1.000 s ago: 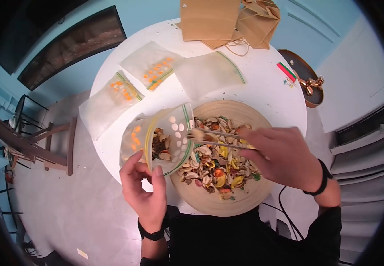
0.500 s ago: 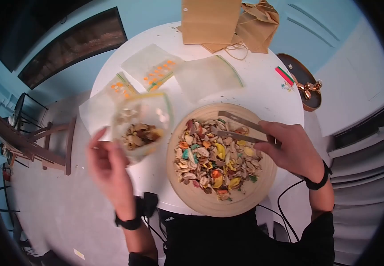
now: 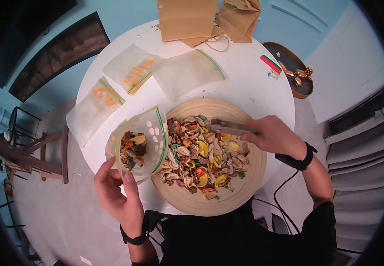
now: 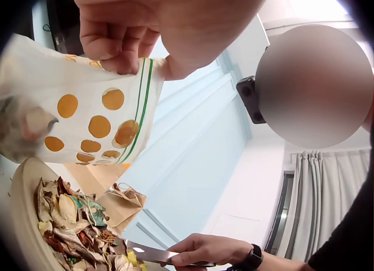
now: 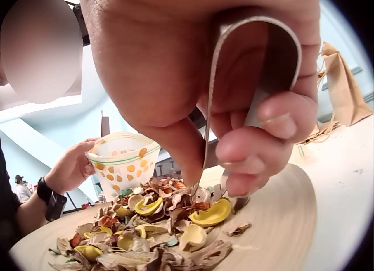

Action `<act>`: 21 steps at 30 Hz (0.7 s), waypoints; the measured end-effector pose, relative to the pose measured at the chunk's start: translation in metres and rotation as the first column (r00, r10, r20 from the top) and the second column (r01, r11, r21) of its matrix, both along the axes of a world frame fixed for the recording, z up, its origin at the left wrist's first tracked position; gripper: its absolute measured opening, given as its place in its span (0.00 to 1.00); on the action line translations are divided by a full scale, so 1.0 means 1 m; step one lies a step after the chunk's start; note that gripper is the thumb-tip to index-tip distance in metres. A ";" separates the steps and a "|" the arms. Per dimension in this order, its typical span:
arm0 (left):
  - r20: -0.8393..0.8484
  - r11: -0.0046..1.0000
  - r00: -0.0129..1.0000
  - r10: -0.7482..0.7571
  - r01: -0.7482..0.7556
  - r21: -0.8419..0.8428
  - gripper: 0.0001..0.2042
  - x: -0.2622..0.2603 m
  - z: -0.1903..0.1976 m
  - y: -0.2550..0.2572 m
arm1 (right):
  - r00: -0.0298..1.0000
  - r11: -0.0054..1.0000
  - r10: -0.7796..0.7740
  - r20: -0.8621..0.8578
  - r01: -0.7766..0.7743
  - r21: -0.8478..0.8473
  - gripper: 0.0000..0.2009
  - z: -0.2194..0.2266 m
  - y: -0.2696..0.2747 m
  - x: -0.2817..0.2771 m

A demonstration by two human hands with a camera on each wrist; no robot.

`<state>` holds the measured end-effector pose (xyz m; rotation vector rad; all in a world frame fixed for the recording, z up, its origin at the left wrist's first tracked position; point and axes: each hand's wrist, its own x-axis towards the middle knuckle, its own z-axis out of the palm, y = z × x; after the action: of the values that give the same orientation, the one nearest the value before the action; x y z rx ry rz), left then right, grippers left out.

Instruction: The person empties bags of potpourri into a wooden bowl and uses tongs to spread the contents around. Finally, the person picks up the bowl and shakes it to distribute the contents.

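Paper bags (image 3: pixel 186 20) stand beyond the plate (image 3: pixel 218 207); left hand (image 3: pixel 120 195) pinches a pouch (image 3: pixel 151 153), right hand (image 3: pixel 277 136) tongs (image 3: pixel 228 127)

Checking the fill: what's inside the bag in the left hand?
Dried plant pieces, brown, orange and yellow, lie inside the bag held by the left hand. Those on top cover whatever lies beneath, so the bottom can't be seen.

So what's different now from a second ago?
The right hand moved the tongs rightward from the bag's mouth, releasing the clump they carried; they're now at the petals on the plate. The left hand swung the bag left, then back to the plate's left side. Unchanged: tongs in the right hand, the other bags lying on the table.
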<state>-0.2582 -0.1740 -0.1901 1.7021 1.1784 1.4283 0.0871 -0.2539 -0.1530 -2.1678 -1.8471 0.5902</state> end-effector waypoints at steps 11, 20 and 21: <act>0.079 0.995 0.997 -0.021 0.029 -0.093 0.20 0.003 -0.003 -0.007 | 0.969 0.980 -0.109 -0.223 0.067 -0.189 0.17 0.019 -0.035 0.010; 0.091 0.989 0.996 -0.003 0.017 -0.149 0.21 0.003 0.002 -0.010 | 0.993 0.969 0.066 -0.094 -0.086 -0.231 0.18 0.014 -0.024 -0.036; 0.103 0.988 0.995 -0.014 0.030 -0.153 0.21 0.003 0.003 -0.010 | 0.992 0.987 0.126 0.007 -0.125 -0.101 0.17 0.005 -0.031 -0.039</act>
<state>-0.2553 -0.1836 -0.1875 1.5142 1.1788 1.3571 0.0478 -0.2850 -0.1477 -2.1328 -2.0133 0.7102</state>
